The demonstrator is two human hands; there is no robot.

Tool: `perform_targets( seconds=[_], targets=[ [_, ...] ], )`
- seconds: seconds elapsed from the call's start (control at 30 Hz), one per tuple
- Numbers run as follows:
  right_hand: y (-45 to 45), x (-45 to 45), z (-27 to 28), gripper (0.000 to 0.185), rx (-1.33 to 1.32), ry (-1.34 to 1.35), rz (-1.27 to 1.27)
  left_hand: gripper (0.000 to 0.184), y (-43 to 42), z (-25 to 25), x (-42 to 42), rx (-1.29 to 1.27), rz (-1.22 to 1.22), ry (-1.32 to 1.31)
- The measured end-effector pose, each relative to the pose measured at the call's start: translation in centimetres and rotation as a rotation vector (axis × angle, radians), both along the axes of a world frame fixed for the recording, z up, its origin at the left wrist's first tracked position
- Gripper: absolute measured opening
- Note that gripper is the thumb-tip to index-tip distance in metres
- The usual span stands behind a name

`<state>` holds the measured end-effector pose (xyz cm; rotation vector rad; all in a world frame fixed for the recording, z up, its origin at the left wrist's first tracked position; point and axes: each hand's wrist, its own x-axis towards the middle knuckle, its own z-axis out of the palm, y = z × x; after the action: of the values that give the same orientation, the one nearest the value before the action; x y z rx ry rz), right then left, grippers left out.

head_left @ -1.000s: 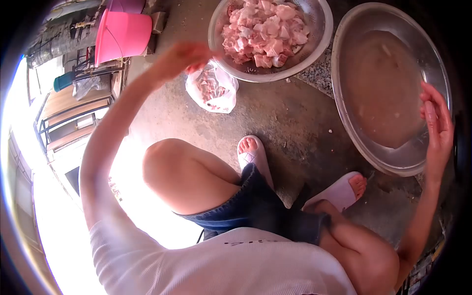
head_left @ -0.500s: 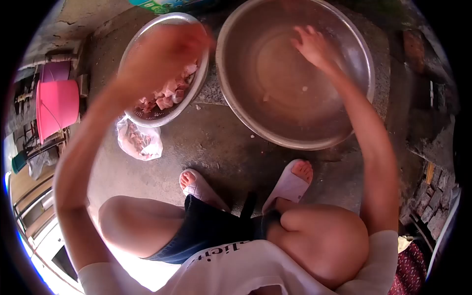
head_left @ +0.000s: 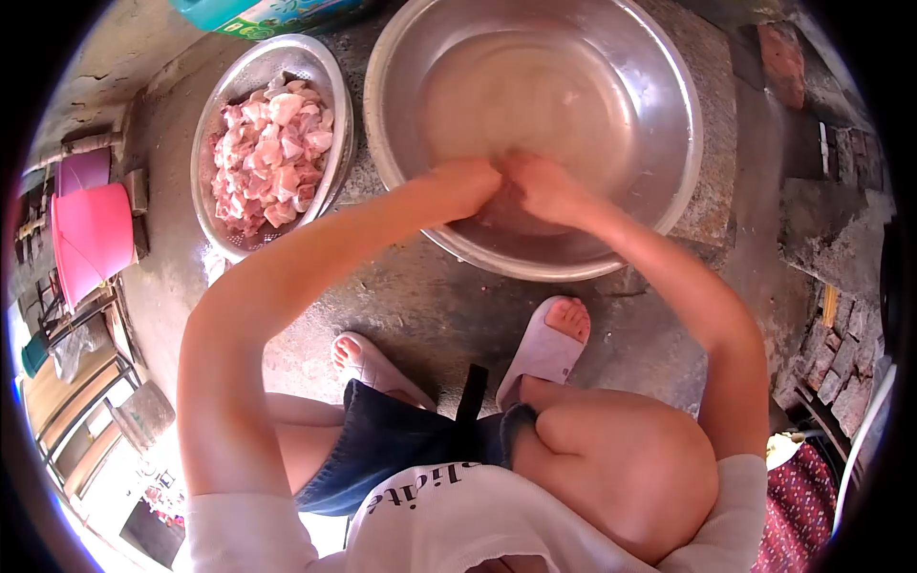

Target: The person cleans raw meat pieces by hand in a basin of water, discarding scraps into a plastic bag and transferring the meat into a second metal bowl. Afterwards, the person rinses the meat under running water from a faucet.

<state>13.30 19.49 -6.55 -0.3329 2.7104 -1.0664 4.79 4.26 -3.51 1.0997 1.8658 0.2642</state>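
Both hands meet over the near part of a large metal basin (head_left: 659, 181) that holds cloudy water (head_left: 525, 95). My left hand (head_left: 468, 186) is curled at the near left of the water, its fingertips close against the other hand. Beside it, my right hand (head_left: 544, 188) is bent with its fingers partly in or over the water. What lies between the fingers is too small and dim to make out. Left of the basin, a perforated metal colander (head_left: 334, 95) holds a heap of cut pink meat pieces (head_left: 277, 158).
A teal container (head_left: 277, 14) is at the top edge. Pink (head_left: 93, 234) and purple (head_left: 84, 172) buckets stand at the far left beside a shelf. Bricks (head_left: 841, 372) and a red patterned cloth (head_left: 800, 506) lie at the right. Two slippered feet are near the basin.
My left hand has moved from above the meat colander to the basin. My right hand has come nearer, and the two hands are now together. The view has shifted slightly.
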Motion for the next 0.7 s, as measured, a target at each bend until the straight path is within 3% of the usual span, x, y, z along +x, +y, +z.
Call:
perform_targets(
  seconds=[0.07,0.2,0.27,0.3,0.37,0.47,0.5,0.57,0.63,0.7],
  targets=[
    [-0.9,1.1,-0.6,0.018,-0.029,-0.059,0.111,0.015,-0.5,1.7,-1.5,-0.042,-0.062,-0.013],
    [-0.9,1.4,4.5,0.013,-0.203,-0.396,0.089,0.024,-1.1,3.2,-2.9,0.022,0.547,-0.527],
    [-1.5,1.8,9.1,0.010,-0.382,-0.330,-0.048,0.027,-1.2,3.4,-2.1,0.093,0.871,-0.832],
    [-2.1,1.9,10.8,0.009,-0.407,-0.133,-0.033,0.028,-1.0,3.7,-1.3,0.087,0.939,-1.045],
    [-2.8,1.9,12.4,0.008,-0.412,0.127,0.047,0.032,-0.1,4.8,0.5,0.070,1.049,-1.474],
    [-1.5,0.8,11.3,0.012,-0.459,0.249,0.211,0.034,-0.7,5.6,1.2,0.097,1.147,-1.475],
    [-0.2,0.5,10.8,0.019,-0.776,-0.090,0.026,0.027,-1.4,5.4,0.9,0.186,0.973,-1.527],
    [4.5,-3.1,8.9,0.023,-0.366,-0.020,-0.327,0.022,-2.1,4.8,0.1,0.148,0.956,-1.434],
    [8.3,-5.6,4.4,0.029,0.301,0.008,-0.468,0.016,-2.3,5.2,0.0,0.155,1.025,-1.285],
    [7.2,-6.0,2.2,0.031,0.412,-0.005,-0.471,0.017,-3.0,5.5,-0.6,0.196,1.022,-1.237]
  ],
)
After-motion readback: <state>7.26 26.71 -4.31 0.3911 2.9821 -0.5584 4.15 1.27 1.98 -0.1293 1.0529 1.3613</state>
